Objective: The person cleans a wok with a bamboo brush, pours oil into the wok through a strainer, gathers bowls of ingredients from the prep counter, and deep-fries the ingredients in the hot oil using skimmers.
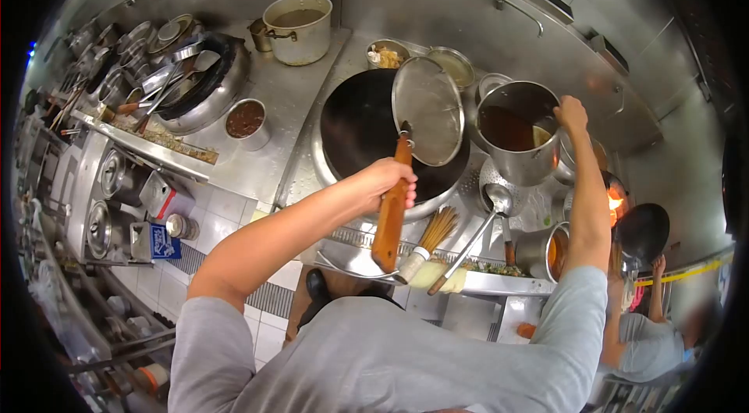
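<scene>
My left hand is wrapped round the wooden handle of a round mesh strainer. The strainer's mesh is held above a large dark wok, tilted, with its rim close to a tall steel pot. Brown liquid stands inside that pot. On the pot's right rim, my right hand is closed; its fingertips are partly hidden. Below the pot are a perforated ladle and a steel ladle with a wooden handle. A bamboo brush lies at the counter's front edge.
A big pot of liquid and a can of dark red sauce stand left of the wok. Farther left, utensils rest in a metal basin. At right, another person works near a flame and a black wok.
</scene>
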Available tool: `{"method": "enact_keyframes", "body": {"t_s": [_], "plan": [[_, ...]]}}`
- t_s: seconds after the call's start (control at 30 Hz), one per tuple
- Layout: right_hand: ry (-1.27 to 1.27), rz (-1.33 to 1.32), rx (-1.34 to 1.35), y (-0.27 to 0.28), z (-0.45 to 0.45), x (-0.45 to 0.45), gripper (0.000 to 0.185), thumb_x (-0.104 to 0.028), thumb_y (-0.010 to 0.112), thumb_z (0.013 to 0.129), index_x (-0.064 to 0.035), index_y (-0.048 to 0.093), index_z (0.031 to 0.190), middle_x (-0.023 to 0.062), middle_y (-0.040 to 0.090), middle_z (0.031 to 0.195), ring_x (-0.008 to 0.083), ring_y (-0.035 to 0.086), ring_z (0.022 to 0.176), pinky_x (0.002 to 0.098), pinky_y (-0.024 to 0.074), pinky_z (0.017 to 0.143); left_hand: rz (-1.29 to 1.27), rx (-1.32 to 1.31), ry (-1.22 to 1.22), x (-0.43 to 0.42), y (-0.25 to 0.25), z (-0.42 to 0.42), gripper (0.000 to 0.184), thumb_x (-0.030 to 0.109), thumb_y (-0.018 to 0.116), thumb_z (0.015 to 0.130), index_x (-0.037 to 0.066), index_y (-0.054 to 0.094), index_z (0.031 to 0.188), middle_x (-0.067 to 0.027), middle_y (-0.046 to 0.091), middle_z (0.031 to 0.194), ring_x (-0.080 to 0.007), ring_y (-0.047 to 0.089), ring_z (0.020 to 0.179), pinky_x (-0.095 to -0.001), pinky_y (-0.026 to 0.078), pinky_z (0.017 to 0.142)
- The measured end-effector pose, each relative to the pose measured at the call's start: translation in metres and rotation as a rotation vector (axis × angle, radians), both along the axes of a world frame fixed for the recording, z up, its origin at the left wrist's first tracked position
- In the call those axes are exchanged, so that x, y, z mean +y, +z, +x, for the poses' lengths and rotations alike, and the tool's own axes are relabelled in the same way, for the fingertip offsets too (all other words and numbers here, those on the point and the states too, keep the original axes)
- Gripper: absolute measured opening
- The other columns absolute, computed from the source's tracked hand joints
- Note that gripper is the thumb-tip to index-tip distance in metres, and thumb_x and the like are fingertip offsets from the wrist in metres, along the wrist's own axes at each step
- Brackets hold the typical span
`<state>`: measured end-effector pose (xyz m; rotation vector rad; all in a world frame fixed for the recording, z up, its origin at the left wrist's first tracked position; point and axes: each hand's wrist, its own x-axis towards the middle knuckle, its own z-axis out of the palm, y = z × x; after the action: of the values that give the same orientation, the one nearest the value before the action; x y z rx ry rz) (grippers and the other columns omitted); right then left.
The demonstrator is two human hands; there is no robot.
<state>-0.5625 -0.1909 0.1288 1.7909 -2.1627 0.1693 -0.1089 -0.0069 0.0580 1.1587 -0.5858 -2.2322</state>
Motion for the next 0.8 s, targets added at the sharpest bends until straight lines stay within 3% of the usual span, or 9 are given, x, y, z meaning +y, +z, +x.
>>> {"method": "enact_keyframes", "body": {"t_s": [0.1, 0.37, 0.8], "plan": [[0.010, 0.057, 0.108, -0.004, 0.065, -0.019, 0.023, -0.019, 0.060, 0.078, -0.0038, 0.066, 0.095, 0.0213, 0.066, 0.100, 0.0413, 0.064, 0.095, 0.0499, 0.0519, 0.082, 0.003, 0.050, -0.026, 0.001, 0.011, 0.006, 0.013, 0.001, 0.055, 0.084, 0.001, 0.045, 0.092, -0.0103, 0.052, 0.075, -0.0196, 0.056, 0.059, -0.0347, 0.054, 0.051], [0.162, 0.057, 0.274, -0.017, 0.183, -0.044, 0.023, -0.012, 0.050, 0.089, -0.0006, 0.069, 0.088, 0.0215, 0.067, 0.094, 0.0389, 0.066, 0.089, 0.0457, 0.0556, 0.077, 0.109, 0.188, -0.032, -0.005, -0.022, 0.034, 0.008, 0.002, 0.051, 0.085, 0.000, 0.044, 0.080, -0.0096, 0.049, 0.066, -0.0200, 0.050, 0.055, -0.0334, 0.049, 0.055], [0.160, 0.152, 0.447, -0.045, 0.283, -0.062, 0.017, -0.007, 0.056, 0.084, -0.0024, 0.071, 0.090, 0.0162, 0.068, 0.099, 0.0309, 0.068, 0.092, 0.0386, 0.0569, 0.077, 0.115, 0.346, -0.052, -0.015, -0.059, 0.065, 0.008, 0.002, 0.051, 0.082, 0.001, 0.046, 0.077, -0.0090, 0.049, 0.064, -0.0189, 0.050, 0.056, -0.0333, 0.049, 0.056]]}}
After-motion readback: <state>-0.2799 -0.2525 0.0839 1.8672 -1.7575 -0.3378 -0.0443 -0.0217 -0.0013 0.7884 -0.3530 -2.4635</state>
